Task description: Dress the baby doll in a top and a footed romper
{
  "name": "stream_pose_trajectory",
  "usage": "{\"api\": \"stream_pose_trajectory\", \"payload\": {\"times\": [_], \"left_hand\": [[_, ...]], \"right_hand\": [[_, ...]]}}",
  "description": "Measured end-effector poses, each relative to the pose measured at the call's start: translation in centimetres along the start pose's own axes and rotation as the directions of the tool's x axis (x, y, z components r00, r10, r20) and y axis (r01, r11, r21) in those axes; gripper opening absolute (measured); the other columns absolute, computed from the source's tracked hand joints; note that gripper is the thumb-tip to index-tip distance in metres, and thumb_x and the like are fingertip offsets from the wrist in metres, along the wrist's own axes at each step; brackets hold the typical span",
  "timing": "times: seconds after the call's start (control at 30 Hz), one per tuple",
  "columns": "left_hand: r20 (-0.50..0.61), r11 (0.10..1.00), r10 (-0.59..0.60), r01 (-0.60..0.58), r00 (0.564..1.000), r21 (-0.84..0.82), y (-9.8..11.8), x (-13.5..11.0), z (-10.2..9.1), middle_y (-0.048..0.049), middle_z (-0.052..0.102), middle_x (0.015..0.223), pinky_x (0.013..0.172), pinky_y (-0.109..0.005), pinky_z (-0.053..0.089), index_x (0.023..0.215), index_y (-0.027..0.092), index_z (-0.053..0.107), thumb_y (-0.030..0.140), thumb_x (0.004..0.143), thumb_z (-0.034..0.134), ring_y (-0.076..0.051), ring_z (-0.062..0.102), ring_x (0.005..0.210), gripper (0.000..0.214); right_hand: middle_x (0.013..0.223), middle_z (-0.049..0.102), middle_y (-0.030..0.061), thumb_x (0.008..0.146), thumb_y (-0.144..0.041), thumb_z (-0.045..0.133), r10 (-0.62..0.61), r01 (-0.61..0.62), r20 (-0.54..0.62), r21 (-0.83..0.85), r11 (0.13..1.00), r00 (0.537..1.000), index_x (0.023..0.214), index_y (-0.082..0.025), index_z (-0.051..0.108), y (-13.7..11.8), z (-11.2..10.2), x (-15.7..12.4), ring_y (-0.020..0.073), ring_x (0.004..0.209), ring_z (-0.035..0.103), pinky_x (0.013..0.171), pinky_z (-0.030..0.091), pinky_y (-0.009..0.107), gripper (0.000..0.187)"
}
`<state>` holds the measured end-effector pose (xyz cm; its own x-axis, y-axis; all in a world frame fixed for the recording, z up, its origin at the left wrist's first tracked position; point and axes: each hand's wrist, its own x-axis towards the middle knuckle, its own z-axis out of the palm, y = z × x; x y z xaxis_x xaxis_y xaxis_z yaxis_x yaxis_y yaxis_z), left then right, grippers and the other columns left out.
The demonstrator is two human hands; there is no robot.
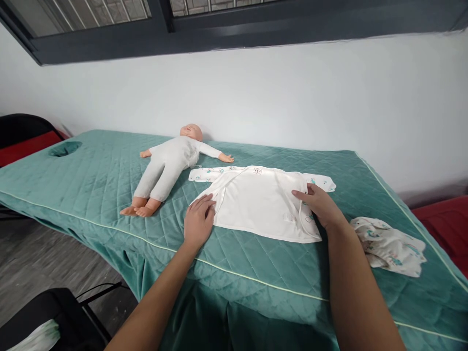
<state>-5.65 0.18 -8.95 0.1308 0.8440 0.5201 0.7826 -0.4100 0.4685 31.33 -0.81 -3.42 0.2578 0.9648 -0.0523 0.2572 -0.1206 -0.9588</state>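
A white baby shirt with small printed patterns lies spread flat on the teal quilted table cover. My left hand rests flat with fingers stretched on the shirt's left edge. My right hand lies flat on the shirt's right side, fingers extended. A baby doll in a white bodysuit lies on its back to the left of the shirt, head toward the wall.
A crumpled patterned garment lies on the cover at the right. The table has a face hole at the far left. A white wall runs behind. Red padded furniture stands at right, a black seat at lower left.
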Motion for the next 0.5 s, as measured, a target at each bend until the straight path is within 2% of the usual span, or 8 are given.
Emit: {"api": "stream_pose_trajectory", "payload": {"times": [0.07,0.13,0.2,0.37,0.5], "left_hand": [[0.002,1.000,0.000,0.000,1.000,-0.002,0.0,0.0,0.0,-0.0036,0.072,0.130,0.111,-0.048,0.047,0.105,0.024,0.073,0.022,0.094,0.050,-0.025,0.062,0.129,0.025],[0.001,1.000,0.001,-0.001,1.000,-0.008,0.0,0.0,0.0,-0.0035,0.072,0.130,0.111,-0.047,0.047,0.105,0.023,0.073,0.022,0.093,0.050,-0.025,0.062,0.128,0.025],[-0.001,1.000,0.006,-0.006,1.000,-0.015,-0.1,0.0,0.0,-0.0036,0.072,0.130,0.112,-0.047,0.047,0.105,0.023,0.073,0.022,0.093,0.051,-0.024,0.062,0.128,0.025],[-0.006,1.000,0.019,-0.019,1.000,-0.024,-0.2,0.0,0.1,-0.0032,0.072,0.129,0.112,-0.047,0.047,0.104,0.023,0.073,0.022,0.093,0.051,-0.024,0.062,0.128,0.024],[0.002,1.000,0.014,-0.014,1.000,-0.017,-0.1,0.0,0.0,-0.0033,0.072,0.130,0.112,-0.047,0.047,0.104,0.024,0.073,0.022,0.093,0.051,-0.024,0.062,0.128,0.024]], "right_hand": [[0.092,0.075,0.0042,0.068,-0.041,0.079,-0.018,0.016,-0.011,-0.133,0.991,1.000,0.092,-0.023,0.067,0.1,0.0,0.2,0.0252,0.080,0.068,0.065,0.054,0.032,0.032],[0.087,0.074,0.0036,0.064,-0.036,0.080,-0.030,0.012,-0.074,-0.244,0.970,0.997,0.092,-0.022,0.067,0.3,0.0,0.3,0.0249,0.080,0.066,0.064,0.052,0.031,0.035],[0.083,0.072,0.0027,0.062,-0.033,0.079,-0.037,0.014,-0.085,-0.251,0.968,0.996,0.092,-0.021,0.066,0.5,-0.2,0.4,0.0234,0.077,0.065,0.062,0.051,0.030,0.034],[0.084,0.072,0.0010,0.058,-0.020,0.069,0.000,0.000,-0.008,-0.006,1.000,1.000,0.092,-0.022,0.066,0.4,-0.5,-0.2,0.0214,0.075,0.065,0.062,0.051,0.029,0.034],[0.083,0.074,0.0012,0.051,-0.014,0.060,0.054,-0.061,0.035,0.267,0.962,0.998,0.096,-0.024,0.066,-0.1,-0.6,-0.8,0.0233,0.076,0.069,0.062,0.054,0.031,0.046]]}}
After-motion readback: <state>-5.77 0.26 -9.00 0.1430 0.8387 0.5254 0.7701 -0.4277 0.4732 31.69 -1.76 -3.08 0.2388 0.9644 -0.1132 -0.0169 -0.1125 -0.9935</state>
